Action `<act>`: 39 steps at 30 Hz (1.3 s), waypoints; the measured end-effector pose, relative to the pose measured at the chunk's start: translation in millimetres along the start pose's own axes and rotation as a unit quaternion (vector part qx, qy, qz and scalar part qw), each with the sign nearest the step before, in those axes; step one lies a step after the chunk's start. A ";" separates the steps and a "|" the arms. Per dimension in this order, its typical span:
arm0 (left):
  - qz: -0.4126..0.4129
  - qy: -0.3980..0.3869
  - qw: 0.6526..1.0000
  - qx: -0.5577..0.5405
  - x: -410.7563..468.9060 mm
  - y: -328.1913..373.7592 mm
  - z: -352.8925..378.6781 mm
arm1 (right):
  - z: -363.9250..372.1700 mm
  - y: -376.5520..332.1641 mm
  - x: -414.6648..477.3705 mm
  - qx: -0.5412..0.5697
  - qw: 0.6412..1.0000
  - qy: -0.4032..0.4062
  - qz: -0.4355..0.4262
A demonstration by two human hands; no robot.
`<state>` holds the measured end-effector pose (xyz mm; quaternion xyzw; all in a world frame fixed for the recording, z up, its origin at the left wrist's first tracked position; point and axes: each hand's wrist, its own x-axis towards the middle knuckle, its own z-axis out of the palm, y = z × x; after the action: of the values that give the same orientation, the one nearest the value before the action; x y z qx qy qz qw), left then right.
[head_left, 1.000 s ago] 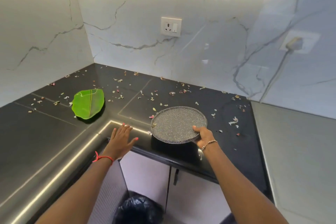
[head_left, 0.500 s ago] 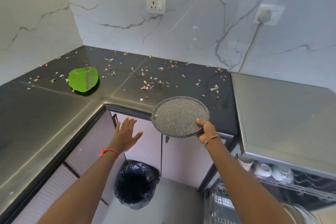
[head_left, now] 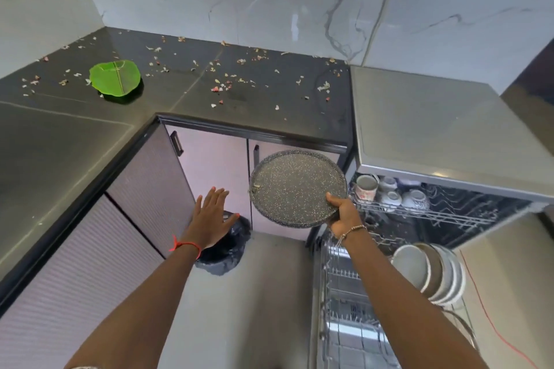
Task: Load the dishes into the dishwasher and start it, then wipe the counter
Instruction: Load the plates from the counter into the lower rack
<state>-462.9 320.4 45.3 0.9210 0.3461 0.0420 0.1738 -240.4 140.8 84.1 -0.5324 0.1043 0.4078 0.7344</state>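
Speckled plate (head_left: pixel 295 187) is held in air past the counter (head_left: pixel 263 126) edge, beside the dishwasher (head_left: pixel 434 135) upper rack (head_left: pixel 419 213) — R hand (head_left: pixel 344 214) pinches its rim; L hand (head_left: pixel 209 220) flat, fingers spread, holding nothing — above bin bag (head_left: pixel 227 246).

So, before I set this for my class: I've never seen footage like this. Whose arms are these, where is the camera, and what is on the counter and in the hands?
There is no machine here: these are a person's two bare arms, filmed by one wide-angle camera worn on the head, looking forward and down. Every picture comes from that camera. The right hand grips a round speckled grey plate by its rim, in the air beside the open dishwasher. The left hand is open and holds nothing. The black counter carries a green leaf-shaped plate and many small scraps. Cups sit in the dishwasher's upper rack; plates stand in the lower one. A black bin bag sits on the floor.
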 end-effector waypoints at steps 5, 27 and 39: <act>0.025 -0.009 1.000 -0.008 -18.9 25.7 22.4 | -48.4 11.9 -10.4 0.016 0.999 0.028 0.010; 0.019 -0.033 0.999 -0.023 -115.5 268.2 185.6 | -342.4 -52.2 -65.2 -0.006 0.997 0.036 0.062; 0.049 -0.087 0.995 -0.006 -142.4 338.0 241.2 | -465.4 -73.3 -55.8 -0.014 0.989 0.128 0.074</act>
<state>-312.4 -79.2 -56.3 0.9357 0.2841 -0.0281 0.2071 -93.6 -297.4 -23.4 -0.5816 0.2309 0.3913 0.6748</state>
